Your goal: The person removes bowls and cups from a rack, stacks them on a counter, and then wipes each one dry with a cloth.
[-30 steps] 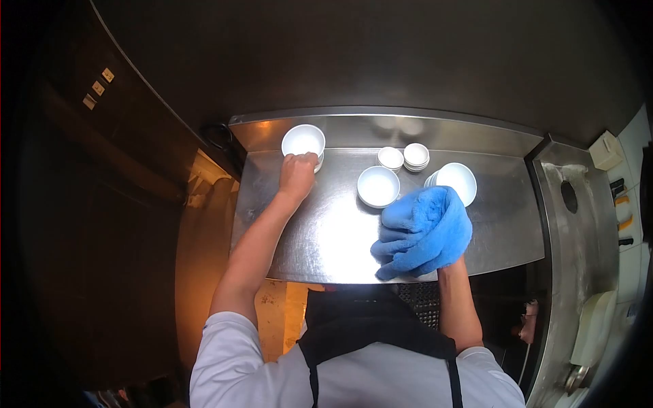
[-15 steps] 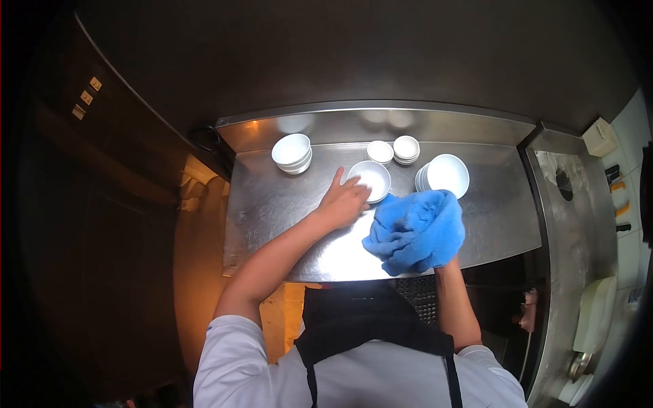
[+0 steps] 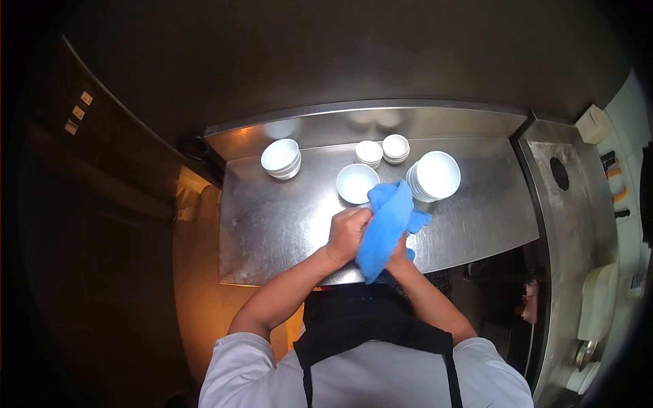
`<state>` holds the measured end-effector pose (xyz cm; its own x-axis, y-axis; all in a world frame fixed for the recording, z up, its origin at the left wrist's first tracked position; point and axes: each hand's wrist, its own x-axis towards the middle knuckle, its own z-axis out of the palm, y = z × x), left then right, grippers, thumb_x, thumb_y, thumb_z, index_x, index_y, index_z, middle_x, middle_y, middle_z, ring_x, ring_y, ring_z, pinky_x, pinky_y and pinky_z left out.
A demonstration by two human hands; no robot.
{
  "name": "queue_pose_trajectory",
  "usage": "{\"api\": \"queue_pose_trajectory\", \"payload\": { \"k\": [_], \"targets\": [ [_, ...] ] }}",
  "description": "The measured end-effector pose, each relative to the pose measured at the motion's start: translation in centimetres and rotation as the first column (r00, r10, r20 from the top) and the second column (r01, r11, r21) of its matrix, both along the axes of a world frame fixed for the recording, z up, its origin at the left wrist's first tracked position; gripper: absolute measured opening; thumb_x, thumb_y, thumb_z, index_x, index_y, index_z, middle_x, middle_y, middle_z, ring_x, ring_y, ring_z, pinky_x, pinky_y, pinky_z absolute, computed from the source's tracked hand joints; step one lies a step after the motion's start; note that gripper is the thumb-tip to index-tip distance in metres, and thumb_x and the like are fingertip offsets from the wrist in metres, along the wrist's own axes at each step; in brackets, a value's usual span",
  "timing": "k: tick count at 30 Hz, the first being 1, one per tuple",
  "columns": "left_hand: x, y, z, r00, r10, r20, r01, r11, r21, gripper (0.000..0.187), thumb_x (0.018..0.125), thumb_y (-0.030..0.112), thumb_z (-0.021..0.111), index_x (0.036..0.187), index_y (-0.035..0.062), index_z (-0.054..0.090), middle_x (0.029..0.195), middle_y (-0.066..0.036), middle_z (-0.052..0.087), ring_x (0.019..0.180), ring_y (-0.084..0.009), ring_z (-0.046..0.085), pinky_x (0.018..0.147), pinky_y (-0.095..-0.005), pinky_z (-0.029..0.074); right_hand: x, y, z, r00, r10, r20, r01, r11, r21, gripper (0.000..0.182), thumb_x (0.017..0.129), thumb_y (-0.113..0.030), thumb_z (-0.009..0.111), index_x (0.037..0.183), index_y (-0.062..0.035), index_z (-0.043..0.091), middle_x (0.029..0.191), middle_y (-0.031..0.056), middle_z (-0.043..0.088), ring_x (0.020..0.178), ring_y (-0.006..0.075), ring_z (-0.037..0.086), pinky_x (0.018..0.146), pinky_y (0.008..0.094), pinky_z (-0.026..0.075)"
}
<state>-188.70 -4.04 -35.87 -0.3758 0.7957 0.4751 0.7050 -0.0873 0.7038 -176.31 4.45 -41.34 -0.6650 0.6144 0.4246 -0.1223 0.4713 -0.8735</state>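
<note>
My left hand is closed at the left side of a blue cloth. A thin pale edge of a white bowl shows above its fist; the cloth hides most of that bowl. My right hand is closed on the cloth from the right, its fingers largely covered. Just beyond my left hand, a white bowl stands upright on the metal table. To the right of the cloth is a stack of larger white bowls, leaning a little.
Another stack of white bowls stands at the table's back left. Two stacks of small white bowls, one on the left and one on the right, are near the raised back edge. A metal counter adjoins the steel table on the right.
My left hand has drawn back from the middle bowls, taking one toward me. The blue cloth has come left and now meets my left hand, bunched between both hands.
</note>
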Motion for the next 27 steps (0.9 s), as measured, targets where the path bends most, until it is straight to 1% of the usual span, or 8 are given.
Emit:
{"api": "queue_pose_trajectory", "payload": {
  "k": [3,6,11,13,16,20,24,27],
  "targets": [
    [0.1,-1.7,2.2,0.885,0.040,0.464,-0.019,0.999,-0.050,0.015,0.093,0.016,0.054,0.089,0.0041,0.063,0.076,-0.015,0.063,0.070,-0.0284,0.063,0.068,-0.0372,0.049,-0.1,1.4,1.9,0.995,0.101,-0.010,-0.098,0.933,-0.346,0.053,0.090,-0.018,0.066,0.135,0.0003,0.046,0.125,0.0162,0.056,0.117,0.0264,0.054,0.101,0.0390,0.043],
    [-0.9,-0.2,3.1,-0.140,-0.164,0.976,-0.192,0.972,0.136,0.031,0.097,0.024,0.048,0.111,-0.0014,0.058,0.102,-0.014,0.064,0.091,-0.0180,0.064,0.080,-0.0326,0.050,-0.4,0.4,1.8,1.000,0.019,0.023,-0.010,0.941,-0.337,0.053,0.088,-0.017,0.067,0.135,-0.0013,0.047,0.123,0.0125,0.057,0.113,0.0217,0.055,0.097,0.0358,0.045],
    [1.2,-1.2,0.5,0.692,-0.207,0.692,-0.088,0.927,0.364,0.056,0.099,0.031,0.048,0.143,-0.0006,0.036,0.134,-0.014,0.049,0.119,-0.0226,0.053,0.102,-0.0337,0.041,-0.6,0.1,5.9,0.958,0.238,0.161,-0.188,0.943,-0.275,0.042,0.084,-0.019,0.069,0.121,-0.0033,0.058,0.121,0.0149,0.059,0.113,0.0257,0.058,0.095,0.0403,0.047],
    [-0.1,-1.7,0.0,0.060,-0.313,0.948,0.002,0.950,0.313,0.055,0.095,0.031,0.054,0.138,-0.0007,0.043,0.128,-0.014,0.054,0.118,-0.0204,0.053,0.102,-0.0329,0.041,-0.6,-0.5,7.4,0.919,0.298,0.259,-0.364,0.894,0.262,0.038,0.082,-0.021,0.070,0.115,-0.0046,0.061,0.120,0.0151,0.061,0.110,0.0299,0.059,0.094,0.0433,0.047],
    [-1.4,-2.7,3.1,-0.019,-0.240,0.971,0.182,0.954,0.239,0.054,0.091,0.033,0.058,0.133,0.0003,0.049,0.119,-0.013,0.058,0.112,-0.0189,0.056,0.099,-0.0315,0.042,-1.1,0.0,5.9,0.886,0.293,0.359,-0.448,0.738,0.504,0.039,0.080,-0.021,0.070,0.115,-0.0050,0.062,0.118,0.0174,0.062,0.108,0.0358,0.060,0.093,0.0469,0.047],
    [-3.3,-2.5,1.3,0.730,-0.188,0.657,0.145,0.982,0.120,0.053,0.091,0.036,0.057,0.131,0.0021,0.050,0.113,-0.012,0.060,0.101,-0.0188,0.059,0.092,-0.0312,0.046,-1.8,-2.7,5.2,0.903,0.337,0.266,-0.359,0.932,0.041,0.038,0.084,-0.019,0.066,0.119,-0.0052,0.059,0.116,0.0185,0.063,0.109,0.0379,0.060,0.091,0.0441,0.049],
    [-3.1,-3.1,1.5,0.237,-0.262,0.936,0.071,0.965,0.252,0.054,0.091,0.039,0.055,0.130,0.0023,0.052,0.114,-0.013,0.062,0.103,-0.0208,0.060,0.093,-0.0332,0.047,-1.6,-3.1,7.6,0.872,0.465,0.155,-0.430,0.877,-0.214,0.037,0.084,-0.019,0.066,0.117,-0.0051,0.060,0.115,0.0178,0.064,0.107,0.0367,0.061,0.091,0.0443,0.049],
    [-3.8,-2.7,2.5,-0.219,-0.177,0.960,0.139,0.968,0.210,0.055,0.094,0.043,0.051,0.131,0.0018,0.052,0.120,-0.016,0.062,0.108,-0.0253,0.062,0.098,-0.0383,0.047,-2.2,-0.5,4.8,0.863,0.281,0.420,-0.493,0.647,0.581,0.039,0.082,-0.020,0.068,0.118,-0.0047,0.061,0.115,0.0169,0.064,0.105,0.0349,0.062,0.091,0.0442,0.049]
  ]
}}
